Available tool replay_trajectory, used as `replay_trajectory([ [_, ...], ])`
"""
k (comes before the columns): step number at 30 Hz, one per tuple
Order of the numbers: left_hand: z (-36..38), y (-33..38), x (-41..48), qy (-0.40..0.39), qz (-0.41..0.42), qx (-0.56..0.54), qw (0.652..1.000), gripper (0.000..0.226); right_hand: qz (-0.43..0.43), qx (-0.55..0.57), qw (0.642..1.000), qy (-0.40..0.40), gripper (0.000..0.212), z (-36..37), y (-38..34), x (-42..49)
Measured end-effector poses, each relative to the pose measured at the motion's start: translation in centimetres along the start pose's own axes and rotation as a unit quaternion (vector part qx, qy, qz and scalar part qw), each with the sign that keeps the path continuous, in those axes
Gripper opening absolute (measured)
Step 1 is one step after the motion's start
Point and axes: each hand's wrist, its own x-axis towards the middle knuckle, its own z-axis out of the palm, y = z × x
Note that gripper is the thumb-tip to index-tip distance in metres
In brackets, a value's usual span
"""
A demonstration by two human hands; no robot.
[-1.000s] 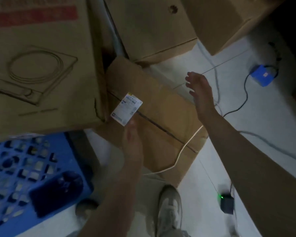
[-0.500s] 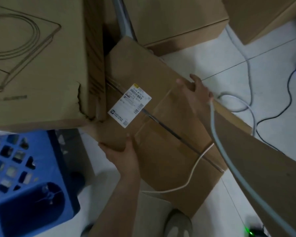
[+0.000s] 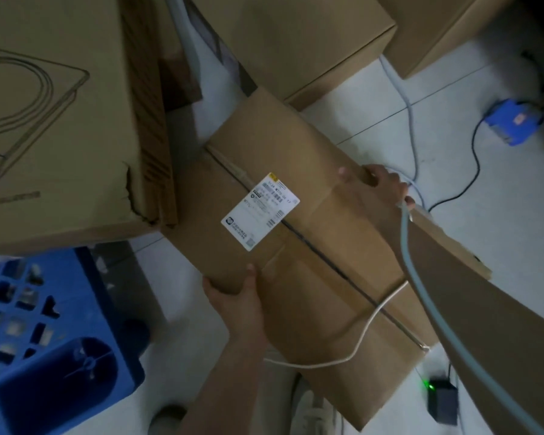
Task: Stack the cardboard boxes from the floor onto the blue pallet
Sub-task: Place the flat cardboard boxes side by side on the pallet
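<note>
A long brown cardboard box (image 3: 302,183) with a white shipping label (image 3: 259,211) lies tilted across the middle of the view. My left hand (image 3: 236,293) grips its near left edge, thumb on top. On the far right edge, my right hand (image 3: 387,183) holds the box with its fingers curled over. The blue pallet (image 3: 51,324) is at the lower left. A large printed cardboard box (image 3: 57,120) rests on the pallet at the upper left.
More cardboard boxes (image 3: 296,36) stand on the white tiled floor behind. Grey and white cables (image 3: 412,120) cross the floor and the held box. A blue device (image 3: 512,120) lies at the right, a small black box with a green light (image 3: 442,400) near my feet.
Both hands went from reaching over the box to gripping its two edges. The box has shifted right and up in view, away from under the large box.
</note>
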Motion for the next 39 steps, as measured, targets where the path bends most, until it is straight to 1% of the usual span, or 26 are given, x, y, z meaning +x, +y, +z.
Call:
replay_trajectory([
  [2, -0.2, -0.2, -1.9, -0.019, -0.015, 0.005, 1.000, 0.098, 0.011, 0.001, 0.999, 0.038, 0.083, -2.0, 0.8, -1.0],
  [6, -0.8, -1.7, -4.4, -0.035, -0.028, 0.039, 0.998, 0.113, 0.040, 0.019, 0.997, 0.058, 0.073, -6.9, 2.1, -3.8],
  [8, -0.8, -1.6, -6.0, -0.060, -0.027, 0.042, 0.997, 0.107, 0.061, 0.015, 0.994, 0.085, 0.070, -9.8, 2.4, -5.6],
  [10, -0.7, 2.1, -9.9, -0.092, -0.001, 0.036, 0.995, 0.094, 0.079, 0.032, 0.991, 0.099, 0.067, -13.3, 2.4, -7.8],
  [12, -0.9, 5.4, -12.3, -0.125, 0.042, 0.031, 0.991, 0.084, 0.094, 0.074, 0.986, 0.119, 0.065, -16.8, 2.2, -10.4],
  [13, -1.0, 6.6, -12.8, -0.136, 0.058, 0.036, 0.988, 0.083, 0.103, 0.097, 0.982, 0.124, 0.064, -18.1, 2.1, -11.6],
  [16, -1.6, 10.4, -13.1, -0.155, 0.109, 0.065, 0.980, 0.090, 0.112, 0.169, 0.966, 0.160, 0.064, -21.8, 0.4, -15.5],
  [17, -2.2, 12.5, -13.7, -0.161, 0.130, 0.078, 0.975, 0.087, 0.116, 0.195, 0.958, 0.174, 0.063, -22.8, -0.7, -17.1],
  [18, -3.0, 15.4, -15.0, -0.165, 0.153, 0.091, 0.970, 0.080, 0.120, 0.219, 0.950, 0.187, 0.063, -23.9, -2.0, -18.5],
  [20, -5.2, 22.4, -19.2, -0.179, 0.194, 0.069, 0.962, 0.059, 0.123, 0.261, 0.935, 0.205, 0.066, -25.8, -5.1, -21.3],
  [21, -6.3, 25.3, -20.8, -0.188, 0.203, 0.049, 0.960, 0.052, 0.125, 0.276, 0.930, 0.210, 0.068, -26.7, -6.8, -22.8],
  [22, -7.5, 28.1, -22.2, -0.191, 0.214, 0.024, 0.958, 0.052, 0.126, 0.288, 0.925, 0.212, 0.070, -27.5, -8.4, -24.4],
  [25, -11.9, 35.5, -26.1, -0.176, 0.273, 0.009, 0.946, 0.067, 0.113, 0.325, 0.918, 0.197, 0.069, -29.6, -13.3, -29.1],
  [28, -16.6, 41.6, -28.8, -0.139, 0.340, 0.006, 0.930, 0.064, 0.094, 0.341, 0.918, 0.180, 0.075, -30.9, -18.2, -33.7],
  [32, -23.1, 47.4, -31.5, -0.083, 0.391, 0.009, 0.916, 0.063, 0.051, 0.361, 0.920, 0.147, 0.074, -31.1, -24.1, -39.8],
  [39, -35.9, 52.4, -33.1, 0.009, 0.404, -0.001, 0.915, 0.065, -0.041, 0.340, 0.933, 0.106, 0.064, -29.5, -31.8, -48.3],
])
